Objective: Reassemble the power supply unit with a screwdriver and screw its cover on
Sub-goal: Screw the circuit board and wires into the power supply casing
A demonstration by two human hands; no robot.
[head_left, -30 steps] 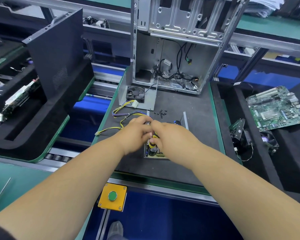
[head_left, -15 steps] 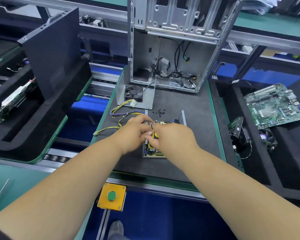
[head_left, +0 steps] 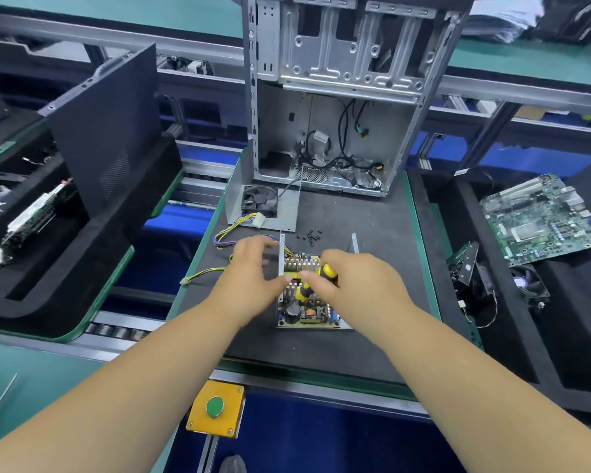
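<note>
While your right hand [head_left: 352, 285] grips the yellow-black screwdriver [head_left: 316, 279] over the open power supply unit [head_left: 307, 308] mid-mat, your left hand [head_left: 249, 274] hovers with fingers spread, holding nothing; no readable labels.

Right hand [head_left: 352, 285] grips screwdriver [head_left: 321, 278] over PSU board [head_left: 307, 312].

No text, label, brand, number or sign is legible. A small white tag [head_left: 320, 137] hangs on the cables inside the computer case [head_left: 335, 97], and a white sticker [head_left: 461, 172] sits on the black foam tray [head_left: 492, 268] at the right; any print on either is too small and blurred to read. The markings on the green circuit board [head_left: 543, 220] are likewise unreadable.
</note>
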